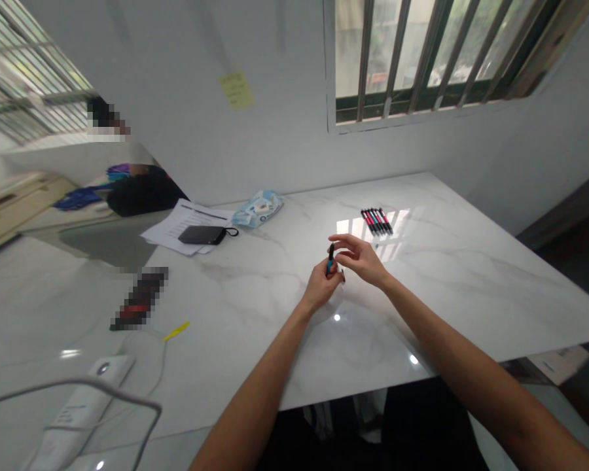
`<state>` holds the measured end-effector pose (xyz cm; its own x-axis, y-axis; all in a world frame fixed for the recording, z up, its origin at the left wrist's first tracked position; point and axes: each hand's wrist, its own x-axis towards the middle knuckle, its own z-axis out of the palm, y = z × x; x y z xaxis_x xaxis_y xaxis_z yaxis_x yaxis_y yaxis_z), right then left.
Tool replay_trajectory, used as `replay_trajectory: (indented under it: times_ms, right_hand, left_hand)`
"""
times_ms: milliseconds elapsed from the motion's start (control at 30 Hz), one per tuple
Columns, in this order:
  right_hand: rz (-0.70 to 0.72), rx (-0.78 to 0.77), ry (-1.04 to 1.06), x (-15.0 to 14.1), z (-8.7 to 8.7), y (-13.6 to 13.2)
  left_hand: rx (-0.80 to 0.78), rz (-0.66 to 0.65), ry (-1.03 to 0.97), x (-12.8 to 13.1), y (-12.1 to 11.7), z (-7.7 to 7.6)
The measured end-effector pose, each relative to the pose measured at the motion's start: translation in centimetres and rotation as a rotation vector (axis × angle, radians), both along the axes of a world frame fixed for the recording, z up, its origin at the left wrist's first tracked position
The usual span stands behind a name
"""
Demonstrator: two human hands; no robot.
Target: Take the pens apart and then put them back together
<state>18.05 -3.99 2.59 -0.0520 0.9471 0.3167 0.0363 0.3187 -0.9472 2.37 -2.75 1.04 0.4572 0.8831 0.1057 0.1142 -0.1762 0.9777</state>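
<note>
From the head view, the left hand (321, 286) pinches a slim blue-and-black pen (330, 259) upright, its fingers closed round the barrel, while the right hand (358, 260) sits just beside the pen's top, fingers arched half open, with no visible hold. The pen should handle light and stiff, its smooth plastic perhaps slippery – best taken mid-barrel. Below lies a marble-topped table (436, 294), with a row of pink-and-black pens (375, 221) farther away.
</note>
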Motion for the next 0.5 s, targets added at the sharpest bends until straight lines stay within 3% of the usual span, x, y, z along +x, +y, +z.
replay_trajectory:
  times_ms: [100,233,333,433,500]
  right_hand:
    - [-0.046,0.042,-0.156,-0.3,1.3,0.3]
    - [0.085,0.079,-0.352,-0.6,3.8,1.4]
    - [0.061,0.121,-0.526,-1.0,5.7,2.7]
    - [0.014,0.125,-0.592,-1.7,6.9,3.8]
    - [0.058,0.114,-0.568,-2.3,7.1,4.1]
  left_hand:
    - [0.045,0.050,-0.009,-0.3,0.5,-0.2]
    - [0.079,0.131,-0.021,-1.0,1.3,-0.6]
    - [0.103,0.219,-0.031,-1.6,1.8,-0.6]
    - [0.099,0.273,-0.013,-2.2,2.1,-0.5]
    - [0.091,0.285,0.003,-2.4,2.1,-0.4]
